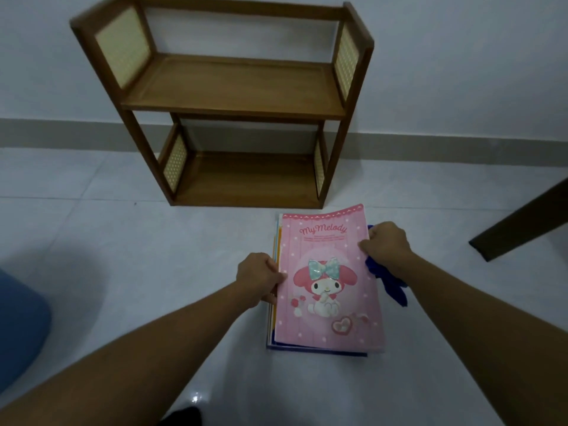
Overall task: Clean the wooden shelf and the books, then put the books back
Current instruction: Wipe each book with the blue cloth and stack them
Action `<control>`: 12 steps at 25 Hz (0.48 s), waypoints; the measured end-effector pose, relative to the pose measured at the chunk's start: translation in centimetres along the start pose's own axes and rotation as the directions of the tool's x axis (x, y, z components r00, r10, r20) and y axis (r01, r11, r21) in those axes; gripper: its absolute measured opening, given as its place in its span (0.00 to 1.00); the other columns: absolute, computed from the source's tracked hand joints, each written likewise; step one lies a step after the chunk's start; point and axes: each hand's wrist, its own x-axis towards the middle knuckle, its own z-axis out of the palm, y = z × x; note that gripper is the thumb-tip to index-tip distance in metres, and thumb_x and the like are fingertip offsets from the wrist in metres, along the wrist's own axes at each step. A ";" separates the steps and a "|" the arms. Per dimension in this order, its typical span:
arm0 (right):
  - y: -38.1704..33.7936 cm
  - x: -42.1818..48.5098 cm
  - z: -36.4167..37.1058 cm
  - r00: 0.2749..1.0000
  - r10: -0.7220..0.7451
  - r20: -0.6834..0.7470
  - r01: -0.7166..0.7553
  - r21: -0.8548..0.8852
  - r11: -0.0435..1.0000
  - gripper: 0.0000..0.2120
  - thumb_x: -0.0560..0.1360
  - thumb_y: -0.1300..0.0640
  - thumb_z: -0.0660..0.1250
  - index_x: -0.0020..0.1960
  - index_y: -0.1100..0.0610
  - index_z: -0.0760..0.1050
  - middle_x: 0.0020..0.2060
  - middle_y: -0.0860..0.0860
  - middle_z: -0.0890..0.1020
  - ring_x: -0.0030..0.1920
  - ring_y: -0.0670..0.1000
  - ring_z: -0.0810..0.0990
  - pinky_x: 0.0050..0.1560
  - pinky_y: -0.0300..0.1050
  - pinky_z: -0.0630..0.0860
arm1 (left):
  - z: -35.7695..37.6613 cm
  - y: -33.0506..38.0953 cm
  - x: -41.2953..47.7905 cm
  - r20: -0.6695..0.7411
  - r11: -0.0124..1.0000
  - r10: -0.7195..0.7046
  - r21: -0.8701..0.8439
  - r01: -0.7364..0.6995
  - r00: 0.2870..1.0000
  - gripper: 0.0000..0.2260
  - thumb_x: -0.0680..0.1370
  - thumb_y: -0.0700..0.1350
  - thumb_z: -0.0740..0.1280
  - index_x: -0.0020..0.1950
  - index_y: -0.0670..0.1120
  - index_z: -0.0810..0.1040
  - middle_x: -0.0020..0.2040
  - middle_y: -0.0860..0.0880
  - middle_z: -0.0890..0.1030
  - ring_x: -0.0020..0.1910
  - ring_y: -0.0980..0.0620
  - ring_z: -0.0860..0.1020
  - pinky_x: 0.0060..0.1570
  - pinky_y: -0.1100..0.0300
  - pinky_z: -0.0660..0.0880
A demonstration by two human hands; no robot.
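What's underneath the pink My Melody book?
Under the pink book lies a stack of other books: coloured edges show at its left, a dark blue book at the bottom. Their covers and number are hidden.

White tiled floor (107, 256) fills most of frame. Wooden shelf (233, 84) stands on it, upper ctr, vs wall. Book stack (329, 284) lies flat just below, pink cover on top. Dark furniture leg (522, 219) at right edge; blue object (18, 327) at left edge, unclear what.

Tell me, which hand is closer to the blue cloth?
Right. The right hand grips the blue cloth beside the right edge of the pink book. The left hand holds the book's left edge, with the cover between it and the cloth.
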 end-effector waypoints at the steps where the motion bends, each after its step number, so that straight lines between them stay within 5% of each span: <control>1: 0.0 0.1 0.2 1.000 -0.007 -0.006 0.007 0.001 1.000 0.05 0.75 0.63 0.65 0.40 0.62 0.75 0.34 0.55 0.77 0.38 0.56 0.78 0.38 0.44 0.75 | 0.0 -0.1 0.1 -0.005 1.000 -0.001 -0.006 0.001 1.000 0.08 0.74 0.43 0.71 0.43 0.42 0.73 0.44 0.41 0.83 0.35 0.46 0.83 0.30 0.56 0.81; 12: 0.3 0.6 2.0 0.992 0.072 -0.099 -0.073 -0.003 0.997 0.07 0.77 0.58 0.65 0.48 0.62 0.77 0.44 0.58 0.81 0.41 0.55 0.79 0.42 0.44 0.76 | 0.7 -1.3 1.5 -0.047 0.989 0.026 0.150 -0.018 0.999 0.10 0.73 0.47 0.73 0.43 0.42 0.75 0.42 0.42 0.84 0.34 0.45 0.84 0.38 0.49 0.83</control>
